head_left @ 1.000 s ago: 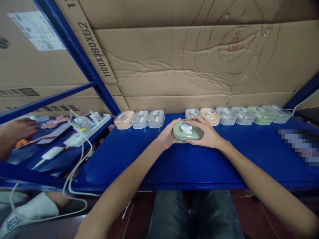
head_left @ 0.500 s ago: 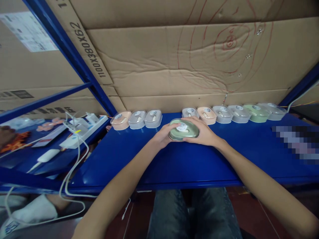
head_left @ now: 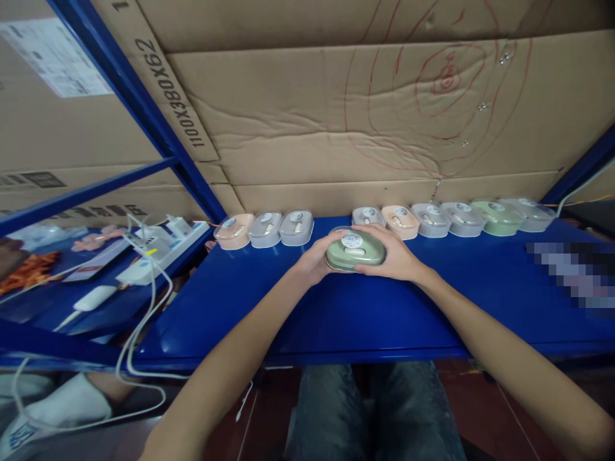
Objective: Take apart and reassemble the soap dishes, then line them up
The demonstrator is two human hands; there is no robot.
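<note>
I see both hands, left hand [head_left: 314, 261] and right hand [head_left: 391, 256], clamping the green case [head_left: 355, 250]; squeeze unevenly and it slides toward twelve o'clock into the row of cases [head_left: 432, 216].

Probably warehouse: blue racking [head_left: 144, 109], cartons [head_left: 336, 128]

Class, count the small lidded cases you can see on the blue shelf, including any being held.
10: three at back left, six at back right, and one green case held between the left hand and right hand.
</note>
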